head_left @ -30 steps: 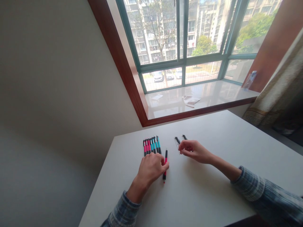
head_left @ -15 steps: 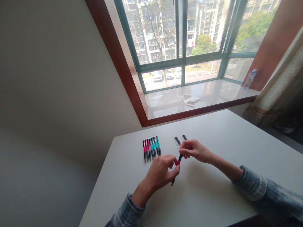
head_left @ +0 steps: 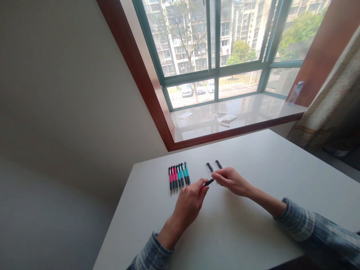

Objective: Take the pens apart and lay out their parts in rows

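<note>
My left hand (head_left: 189,200) is closed around a red and black pen (head_left: 208,182), whose dark grip end sticks out to the upper right. At that end, the pinched fingertips of my right hand (head_left: 228,180) meet the pen's tip; the tip itself is hidden. Just beyond the fingers lie two short black pen parts, one on the left (head_left: 209,167) and one on the right (head_left: 218,164). A thin pale piece, too small to make out, lies by them. Left of these, several pink and black pens (head_left: 173,179) and turquoise and black pens (head_left: 183,174) lie side by side.
The white table (head_left: 242,232) meets the wall at the left and the window sill (head_left: 194,133) at the back. On the sill are a crumpled cloth (head_left: 225,119), a paper (head_left: 185,115) and a clear bottle (head_left: 296,92). A curtain (head_left: 317,112) hangs at right.
My left hand has turned the pen from steep to a flatter slant and now covers more of it. My right fingers have slid to the pen's end.
</note>
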`<action>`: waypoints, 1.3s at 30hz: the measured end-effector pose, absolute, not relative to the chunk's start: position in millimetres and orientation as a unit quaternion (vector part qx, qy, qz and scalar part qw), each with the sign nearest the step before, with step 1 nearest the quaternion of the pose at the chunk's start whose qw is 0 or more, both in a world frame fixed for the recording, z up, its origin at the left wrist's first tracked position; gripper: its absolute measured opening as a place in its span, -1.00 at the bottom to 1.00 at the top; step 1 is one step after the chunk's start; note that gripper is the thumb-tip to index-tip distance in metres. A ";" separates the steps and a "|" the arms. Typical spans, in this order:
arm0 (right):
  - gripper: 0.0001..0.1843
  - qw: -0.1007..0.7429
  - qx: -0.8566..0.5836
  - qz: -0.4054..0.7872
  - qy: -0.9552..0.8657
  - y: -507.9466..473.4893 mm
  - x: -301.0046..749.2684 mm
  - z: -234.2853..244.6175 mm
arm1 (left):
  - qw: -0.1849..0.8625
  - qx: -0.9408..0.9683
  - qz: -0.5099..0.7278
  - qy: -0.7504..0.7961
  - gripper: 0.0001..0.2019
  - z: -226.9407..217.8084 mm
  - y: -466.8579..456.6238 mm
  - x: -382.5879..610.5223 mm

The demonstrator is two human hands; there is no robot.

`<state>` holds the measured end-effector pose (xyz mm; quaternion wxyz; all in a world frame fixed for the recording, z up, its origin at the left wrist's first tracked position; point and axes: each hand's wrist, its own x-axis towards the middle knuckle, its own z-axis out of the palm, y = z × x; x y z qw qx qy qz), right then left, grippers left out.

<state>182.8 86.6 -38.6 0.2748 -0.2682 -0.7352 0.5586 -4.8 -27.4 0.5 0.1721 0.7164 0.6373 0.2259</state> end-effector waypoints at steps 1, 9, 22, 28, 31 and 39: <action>-0.35 0.269 -0.263 0.558 -0.739 85.7 182.6 -38.5 | 0.177 0.718 0.227 0.634 -0.64 0.4 -27.2 -4.8; -0.40 0.256 -0.231 0.510 -0.788 84.4 188.8 -29.1 | 0.307 0.691 0.282 0.590 -0.53 -2.2 -26.1 -6.2; -0.62 0.277 -0.232 0.481 -0.799 89.9 195.9 -23.9 | 0.336 0.662 0.312 0.593 -0.54 -11.5 -22.7 -8.9; -0.63 0.293 -0.244 0.507 -0.773 92.6 194.9 -27.8 | 0.327 0.663 0.309 0.598 -0.55 -12.9 -23.4 -7.3; -0.66 0.290 -0.222 0.535 -0.762 92.7 195.8 -25.9 | 0.328 0.662 0.311 0.598 -0.56 -14.5 -23.4 -6.9; -0.60 0.310 -0.187 0.611 -0.704 94.6 193.3 -30.2 | 0.320 0.664 0.302 0.604 -0.57 -14.8 -23.8 -6.6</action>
